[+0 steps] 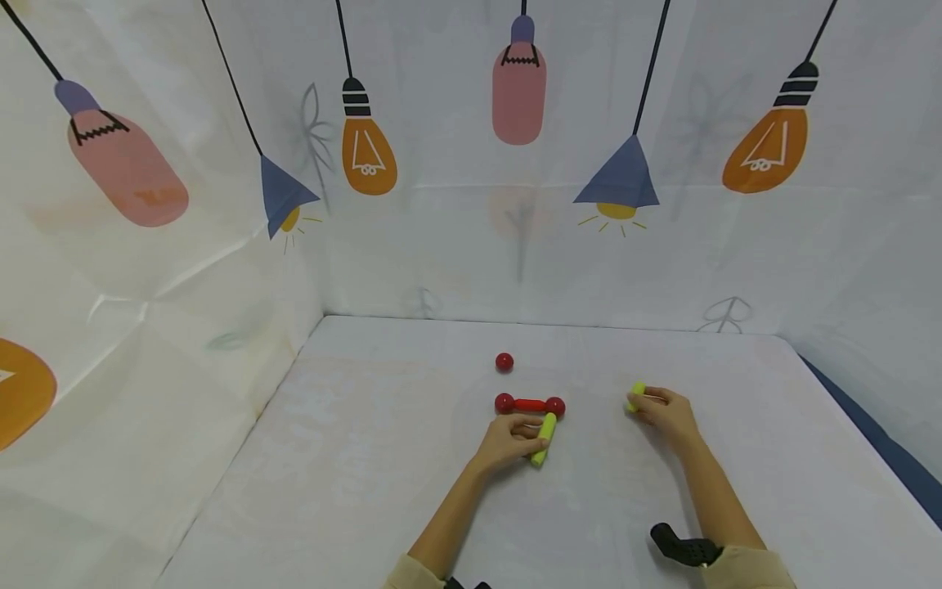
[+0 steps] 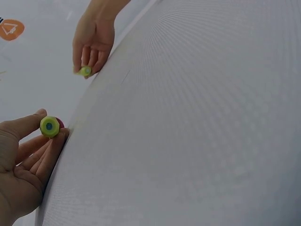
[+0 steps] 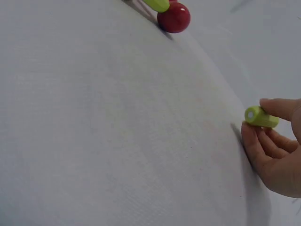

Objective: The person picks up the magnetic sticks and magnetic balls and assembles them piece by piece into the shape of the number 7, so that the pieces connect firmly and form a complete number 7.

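Note:
My left hand (image 1: 511,440) pinches a yellow-green rod (image 1: 545,439) between thumb and fingers. That rod's far end is at the right-hand red ball (image 1: 555,406); whether they touch I cannot tell. A red rod (image 1: 530,405) joins this ball to another red ball (image 1: 504,403) on its left, just beyond my left hand. Further right, my right hand (image 1: 668,415) holds a second yellow-green rod (image 1: 636,396) by thumb and fingertips. The right wrist view shows a pale round spot on the end of this rod (image 3: 260,117).
A loose red ball (image 1: 504,362) lies behind the joined pieces on the white table (image 1: 383,458). White sheeting (image 1: 441,245) printed with lamps and bulbs stands along the back and left. A dark blue strip (image 1: 883,442) shows past the table's right edge.

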### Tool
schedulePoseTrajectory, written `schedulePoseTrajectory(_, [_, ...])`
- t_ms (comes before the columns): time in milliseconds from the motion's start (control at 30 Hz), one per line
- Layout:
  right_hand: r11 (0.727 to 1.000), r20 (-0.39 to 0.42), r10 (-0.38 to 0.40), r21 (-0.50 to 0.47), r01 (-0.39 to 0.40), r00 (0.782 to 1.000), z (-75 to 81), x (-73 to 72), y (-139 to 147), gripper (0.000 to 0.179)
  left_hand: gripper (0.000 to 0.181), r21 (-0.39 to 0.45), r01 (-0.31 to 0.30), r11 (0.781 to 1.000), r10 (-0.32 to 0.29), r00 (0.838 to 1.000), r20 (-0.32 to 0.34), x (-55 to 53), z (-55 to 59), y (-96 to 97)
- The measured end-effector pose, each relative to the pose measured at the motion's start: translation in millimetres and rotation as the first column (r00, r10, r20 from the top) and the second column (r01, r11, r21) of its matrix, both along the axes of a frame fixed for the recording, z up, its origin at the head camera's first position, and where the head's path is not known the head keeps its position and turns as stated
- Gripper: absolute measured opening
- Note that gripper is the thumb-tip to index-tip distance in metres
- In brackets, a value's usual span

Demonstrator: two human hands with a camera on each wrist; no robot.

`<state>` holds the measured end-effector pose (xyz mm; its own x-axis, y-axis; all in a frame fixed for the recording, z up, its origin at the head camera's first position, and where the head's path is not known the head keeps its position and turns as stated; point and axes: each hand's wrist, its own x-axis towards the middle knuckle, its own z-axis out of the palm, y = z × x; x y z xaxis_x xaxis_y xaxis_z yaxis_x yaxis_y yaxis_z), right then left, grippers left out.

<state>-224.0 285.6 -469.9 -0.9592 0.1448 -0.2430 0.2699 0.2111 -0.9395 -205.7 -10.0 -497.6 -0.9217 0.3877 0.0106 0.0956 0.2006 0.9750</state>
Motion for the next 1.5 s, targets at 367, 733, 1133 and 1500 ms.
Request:
schedulePoseTrajectory(367, [0.971,-0.012,0.064,-0.232,-0.066,0.998,-0.7,18.0,-17.5,0.069,0.034,-0.008,0.000,1.000,0.000,1.000,0.004,-0.9,-3.2,-0.8])
schedulePoseTrajectory(733, [0.936,0.003,0.065,-0.346,-0.060,0.998,1.2,29.1,-34.8,0.070,0.034,-0.011,0.004,1.000,-0.004,1.000,0.006,1.7,-0.3,-1.2])
schedulePoseTrajectory(1133, [0.936,0.063,0.070,-0.349,-0.044,0.996,-3.4,48.8,-68.1,0.067,0.035,-0.019,-0.002,1.000,0.001,1.000,-0.017,1.1,-1.0,-0.1])
schedulePoseTrajectory(1500, [0.937,0.038,0.186,-0.308,-0.166,0.982,-9.4,69.1,-96.3,0.060,0.033,-0.029,-0.006,1.000,0.005,0.999,-0.033,0.8,-3.3,-0.2])
